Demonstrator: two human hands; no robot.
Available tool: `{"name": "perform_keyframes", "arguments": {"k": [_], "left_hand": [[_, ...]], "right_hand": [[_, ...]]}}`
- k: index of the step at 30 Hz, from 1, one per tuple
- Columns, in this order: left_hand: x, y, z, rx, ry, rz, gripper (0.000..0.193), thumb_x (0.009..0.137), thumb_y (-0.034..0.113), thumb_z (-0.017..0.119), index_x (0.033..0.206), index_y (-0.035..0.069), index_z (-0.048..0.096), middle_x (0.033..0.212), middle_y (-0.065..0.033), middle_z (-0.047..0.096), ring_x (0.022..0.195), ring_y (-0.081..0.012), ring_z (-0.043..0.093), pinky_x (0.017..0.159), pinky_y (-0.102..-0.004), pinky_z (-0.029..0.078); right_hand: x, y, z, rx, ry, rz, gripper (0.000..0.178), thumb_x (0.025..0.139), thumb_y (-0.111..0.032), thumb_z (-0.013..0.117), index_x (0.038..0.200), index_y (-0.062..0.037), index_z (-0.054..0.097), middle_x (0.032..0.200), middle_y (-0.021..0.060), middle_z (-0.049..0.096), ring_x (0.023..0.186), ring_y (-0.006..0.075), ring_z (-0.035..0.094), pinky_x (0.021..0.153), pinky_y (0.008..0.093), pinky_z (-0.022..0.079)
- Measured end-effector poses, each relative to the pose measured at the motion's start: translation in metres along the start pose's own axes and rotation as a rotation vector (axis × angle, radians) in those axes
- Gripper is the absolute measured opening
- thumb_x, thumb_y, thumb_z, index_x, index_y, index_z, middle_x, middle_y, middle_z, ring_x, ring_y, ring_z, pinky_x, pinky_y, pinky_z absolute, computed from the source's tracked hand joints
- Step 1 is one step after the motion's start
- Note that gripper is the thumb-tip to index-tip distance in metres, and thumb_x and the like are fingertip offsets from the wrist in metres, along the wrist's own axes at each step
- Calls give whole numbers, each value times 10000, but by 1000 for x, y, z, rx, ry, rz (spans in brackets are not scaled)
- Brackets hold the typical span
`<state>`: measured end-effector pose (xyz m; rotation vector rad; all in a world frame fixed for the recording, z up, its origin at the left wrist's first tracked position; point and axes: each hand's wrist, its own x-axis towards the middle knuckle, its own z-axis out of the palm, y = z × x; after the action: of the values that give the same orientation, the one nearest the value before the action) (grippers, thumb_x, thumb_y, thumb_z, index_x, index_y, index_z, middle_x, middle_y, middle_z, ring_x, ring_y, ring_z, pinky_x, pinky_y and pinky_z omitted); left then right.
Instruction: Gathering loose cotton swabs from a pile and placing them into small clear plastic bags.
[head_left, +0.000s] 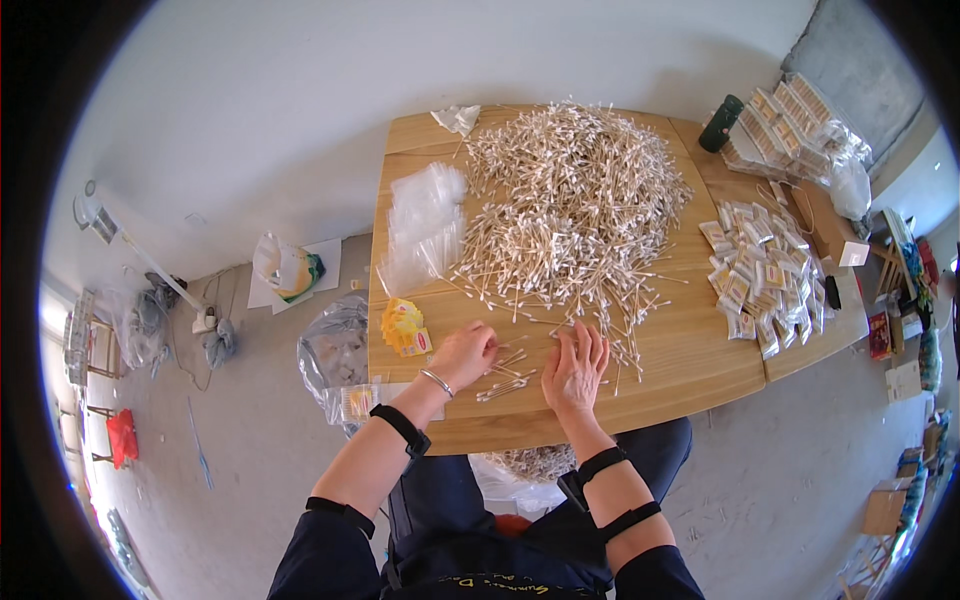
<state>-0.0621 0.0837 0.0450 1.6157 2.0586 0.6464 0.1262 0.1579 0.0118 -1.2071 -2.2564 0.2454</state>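
Note:
A large heap of cotton swabs (580,190) with wooden sticks and white tips covers the middle of the wooden table (690,365). At its near edge, my right hand (574,372) lies palm down with fingers stretched out, touching loose swabs. My left hand (466,356), wearing a bracelet, has its fingers curled in; what they hold, if anything, is hidden. Between both hands lies a small, roughly lined-up group of cotton swabs (505,384). Just left of my left hand sit yellow printed cards (404,326), with clear plastic bags (425,228) behind them.
Filled swab packets (765,272) are piled on the right. A dark green bottle (721,124) stands before stacked packs (795,125) at the far right. One packet (360,403) lies at the table's left corner, beside a grey plastic bag (335,350). Below the table edge is a bag of swabs (535,463).

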Motion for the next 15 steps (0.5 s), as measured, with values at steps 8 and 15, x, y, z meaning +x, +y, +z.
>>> {"name": "perform_keyframes", "arguments": {"k": [8,15], "left_hand": [[-29,-23,-4,-127,51,45,161,788,47,580,932,49,652,881,-136,615,871,-331,600,796,-404,492],[-52,2,1,20,367,198,204,762,40,636,963,78,645,986,-80,578,982,-301,546,880,-416,447]], "right_hand": [[1,0,0,8,22,-14,306,842,-162,563,1129,-62,595,1335,138,454,1298,336,357,1120,531,191],[2,0,0,12,42,-28,296,848,-169,563,1121,-61,598,1335,136,453,1297,336,357,1120,533,187]]}}
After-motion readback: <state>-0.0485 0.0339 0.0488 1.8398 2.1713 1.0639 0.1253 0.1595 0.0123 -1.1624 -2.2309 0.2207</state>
